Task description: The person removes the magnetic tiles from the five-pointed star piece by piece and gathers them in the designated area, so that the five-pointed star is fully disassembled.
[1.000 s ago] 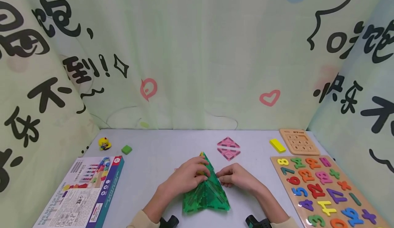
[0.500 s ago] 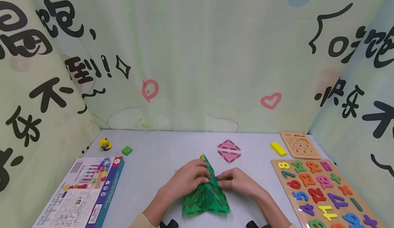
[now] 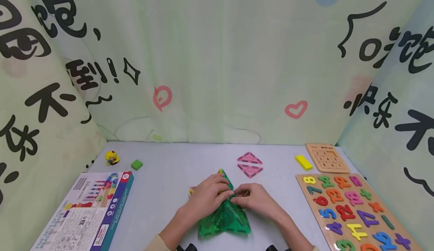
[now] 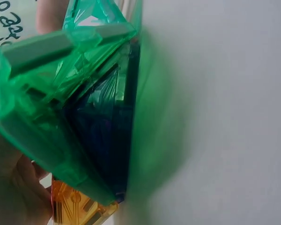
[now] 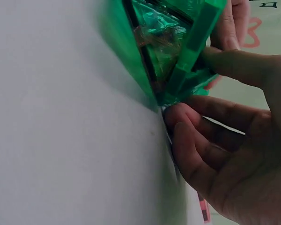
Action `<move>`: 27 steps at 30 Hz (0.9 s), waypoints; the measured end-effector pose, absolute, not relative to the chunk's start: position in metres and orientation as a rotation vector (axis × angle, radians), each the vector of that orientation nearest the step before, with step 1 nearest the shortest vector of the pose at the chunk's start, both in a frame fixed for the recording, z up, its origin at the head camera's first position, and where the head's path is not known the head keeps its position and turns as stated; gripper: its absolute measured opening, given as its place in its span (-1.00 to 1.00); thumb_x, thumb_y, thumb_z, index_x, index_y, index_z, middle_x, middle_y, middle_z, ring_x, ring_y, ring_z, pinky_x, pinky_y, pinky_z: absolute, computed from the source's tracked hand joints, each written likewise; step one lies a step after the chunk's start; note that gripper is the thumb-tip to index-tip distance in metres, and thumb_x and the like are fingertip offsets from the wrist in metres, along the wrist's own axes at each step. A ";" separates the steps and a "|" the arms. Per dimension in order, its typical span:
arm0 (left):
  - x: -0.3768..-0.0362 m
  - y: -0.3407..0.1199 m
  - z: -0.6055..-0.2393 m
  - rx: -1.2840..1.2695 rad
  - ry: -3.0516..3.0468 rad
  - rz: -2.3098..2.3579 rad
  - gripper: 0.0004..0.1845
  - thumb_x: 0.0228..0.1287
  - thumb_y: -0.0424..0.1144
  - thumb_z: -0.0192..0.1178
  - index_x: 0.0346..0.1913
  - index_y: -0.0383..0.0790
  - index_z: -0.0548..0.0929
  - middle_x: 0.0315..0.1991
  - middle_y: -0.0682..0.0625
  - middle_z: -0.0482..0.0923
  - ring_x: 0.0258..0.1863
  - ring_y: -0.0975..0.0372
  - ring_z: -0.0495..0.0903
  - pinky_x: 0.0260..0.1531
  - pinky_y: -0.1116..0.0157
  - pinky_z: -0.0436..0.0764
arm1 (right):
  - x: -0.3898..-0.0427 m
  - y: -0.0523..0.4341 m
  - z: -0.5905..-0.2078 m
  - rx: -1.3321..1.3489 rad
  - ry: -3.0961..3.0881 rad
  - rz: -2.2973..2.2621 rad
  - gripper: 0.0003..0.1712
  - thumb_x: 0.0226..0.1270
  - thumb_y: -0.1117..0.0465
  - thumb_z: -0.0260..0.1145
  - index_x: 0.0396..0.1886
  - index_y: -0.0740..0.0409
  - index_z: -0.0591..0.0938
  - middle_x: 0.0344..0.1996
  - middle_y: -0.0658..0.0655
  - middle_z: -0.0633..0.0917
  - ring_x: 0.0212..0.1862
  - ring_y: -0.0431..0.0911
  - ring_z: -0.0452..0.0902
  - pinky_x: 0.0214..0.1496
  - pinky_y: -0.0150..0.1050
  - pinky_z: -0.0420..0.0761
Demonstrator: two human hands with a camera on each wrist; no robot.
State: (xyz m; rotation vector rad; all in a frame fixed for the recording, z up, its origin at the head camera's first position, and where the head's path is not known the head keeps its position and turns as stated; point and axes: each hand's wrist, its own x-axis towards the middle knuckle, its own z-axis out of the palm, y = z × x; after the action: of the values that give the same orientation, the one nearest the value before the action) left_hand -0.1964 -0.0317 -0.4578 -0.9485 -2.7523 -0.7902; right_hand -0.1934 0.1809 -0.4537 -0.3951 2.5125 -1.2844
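Observation:
In the head view, a peaked structure of translucent green magnetic tiles (image 3: 225, 219) stands on the table, with a small yellow tip at its top. My left hand (image 3: 209, 193) grips its left side, thumb on the front. My right hand (image 3: 256, 200) pinches the green structure's right edge, fingers close to the left thumb. Seen in the right wrist view, the right thumb lies along a green tile (image 5: 189, 56) while the other fingers curl in beneath it, near the tabletop. The left wrist view shows a dark blue inner face (image 4: 105, 131) and an orange tile (image 4: 77, 201) below the green ones.
Two pink triangular tiles (image 3: 249, 158) lie behind the hands. At left are a printed box (image 3: 84, 209), a green block (image 3: 137, 164) and a yellow-haired figurine (image 3: 112, 157). A number puzzle board (image 3: 387, 210), a yellow block (image 3: 303, 162) and a small wooden board (image 3: 328, 158) sit at right.
My right hand has moved slightly left, its fingers now farther over the green structure's edge. A bit of pink and yellow shows beside the left hand. The left hand keeps its grip.

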 end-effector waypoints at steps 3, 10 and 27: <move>-0.198 -0.034 -0.458 -0.947 -2.771 -0.818 -0.78 0.45 -0.03 0.15 -0.15 0.02 0.78 0.06 0.13 0.65 0.29 0.23 0.46 0.30 0.16 0.49 | -0.194 0.182 -0.452 -0.316 2.552 -1.308 -0.80 0.24 0.08 0.38 -0.43 0.12 0.69 -0.57 -0.02 0.62 -0.51 -0.19 0.50 -0.45 -0.33 0.49; -0.198 -0.039 -0.457 -0.810 -2.807 -0.843 -0.89 0.36 -0.05 0.26 -0.16 0.11 0.74 0.26 0.09 0.51 0.36 0.17 0.41 0.28 0.08 0.50 | -0.196 0.195 -0.450 0.001 2.555 -1.480 -0.74 0.27 0.20 0.37 -0.52 0.26 0.57 -0.70 0.00 0.50 -0.57 -0.17 0.40 -0.50 -0.36 0.41; -0.200 -0.039 -0.456 -0.477 -2.932 -0.784 -0.50 0.25 0.22 0.26 0.18 0.12 0.60 0.22 0.03 0.58 0.12 0.13 0.62 0.01 0.07 0.64 | -0.203 0.205 -0.466 0.264 2.655 -1.501 -0.68 0.28 0.29 0.38 -0.02 0.30 0.56 -0.64 0.09 0.63 -0.66 -0.16 0.53 -0.53 -0.36 0.60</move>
State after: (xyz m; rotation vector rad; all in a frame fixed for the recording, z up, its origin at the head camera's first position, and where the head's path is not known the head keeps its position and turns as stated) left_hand -0.2001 -0.0385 -0.4560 -0.4773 -2.9319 -0.7839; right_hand -0.2027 0.2051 -0.4658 0.2644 2.6552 -1.5011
